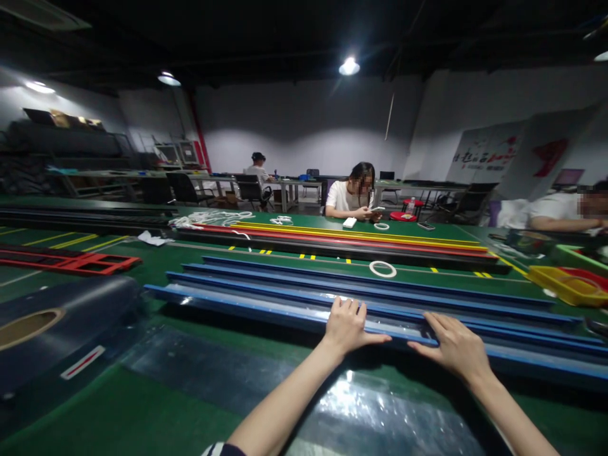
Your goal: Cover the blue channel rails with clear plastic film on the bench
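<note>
Several long blue channel rails lie side by side across the green table. On the nearest blue rail (247,308) both hands rest near its middle. My left hand (346,324) curls its fingers over the rail, with the thumb stretched right along its front edge. A short way to the right, my right hand (453,345) grips the same rail, fingers over the top and thumb at the front edge. Clear plastic film (380,411) lies spread beneath my forearms, shiny under the light. At the left is a large film roll (90,304) with a cardboard core.
Behind the blue rails lie yellow bars (356,233), red bars and black bars. A white ring (382,275) sits between them. Red frames (95,261) lie at left; a yellow tray (560,288) stands at right. Across the table a person (349,196) holds a phone.
</note>
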### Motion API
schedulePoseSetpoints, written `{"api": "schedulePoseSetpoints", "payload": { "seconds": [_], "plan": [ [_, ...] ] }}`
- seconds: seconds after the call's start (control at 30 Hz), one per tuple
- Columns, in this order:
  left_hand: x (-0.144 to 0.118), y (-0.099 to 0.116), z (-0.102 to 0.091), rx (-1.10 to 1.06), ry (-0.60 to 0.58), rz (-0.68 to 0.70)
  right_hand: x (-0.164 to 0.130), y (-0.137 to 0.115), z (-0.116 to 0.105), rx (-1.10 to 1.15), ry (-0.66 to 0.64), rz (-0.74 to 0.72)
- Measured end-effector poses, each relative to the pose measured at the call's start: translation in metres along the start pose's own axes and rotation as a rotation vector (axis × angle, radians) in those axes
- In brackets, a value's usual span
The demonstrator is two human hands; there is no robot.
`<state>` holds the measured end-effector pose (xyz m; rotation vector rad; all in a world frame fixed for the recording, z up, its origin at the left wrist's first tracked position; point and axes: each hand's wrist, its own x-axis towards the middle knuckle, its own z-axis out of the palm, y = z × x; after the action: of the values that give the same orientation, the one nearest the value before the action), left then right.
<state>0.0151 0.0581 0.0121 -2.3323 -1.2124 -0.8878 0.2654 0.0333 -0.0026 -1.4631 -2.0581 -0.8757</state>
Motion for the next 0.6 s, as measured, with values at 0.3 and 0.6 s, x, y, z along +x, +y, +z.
{"api": "schedulePoseSetpoints", "payload": {
  "seconds": [0.3,0.6],
  "plan": [
    [-0.012,0.011,0.014,-0.040,-0.103,0.004,-0.027,-0.003,0.002,-0.012,-0.097,0.032],
    [-0.025,-0.012,0.017,-0.021,-0.196,-0.027,-0.013,-0.026,0.014,0.054,-0.257,0.066]
  ]
}}
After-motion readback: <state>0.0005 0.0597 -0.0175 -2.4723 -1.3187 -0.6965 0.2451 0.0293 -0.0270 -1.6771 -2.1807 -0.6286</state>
